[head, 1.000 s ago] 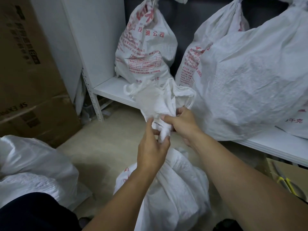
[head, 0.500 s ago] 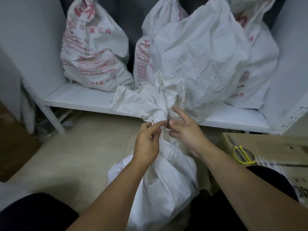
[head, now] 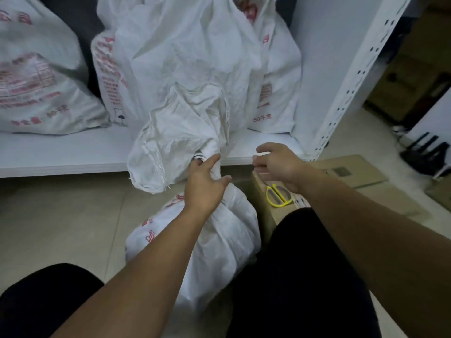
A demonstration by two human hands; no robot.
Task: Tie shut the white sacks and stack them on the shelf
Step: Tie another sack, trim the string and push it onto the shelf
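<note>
Head view looks down on a white sack (head: 219,240) standing on the floor between the person's forearms, its body below and just behind the left hand (head: 203,184). The left hand sits at the sack's gathered neck: the forefinger lies up along the twisted cloth, the other fingers curl round it, and the thumb sticks out to the right. Above and left of this hand the loose sack top (head: 180,132) flops open over the edge of the shelf board (head: 61,152).

The right hand (head: 277,164) hangs to the right of the neck, apart from the sack, fingers spread and loosely bent, holding nothing. Just beneath its wrist a pair of yellow scissors (head: 278,196) lies on a carton (head: 353,172).

Beyond both hands, tied sacks (head: 185,50) with red print stand packed together on the shelf board.
</note>
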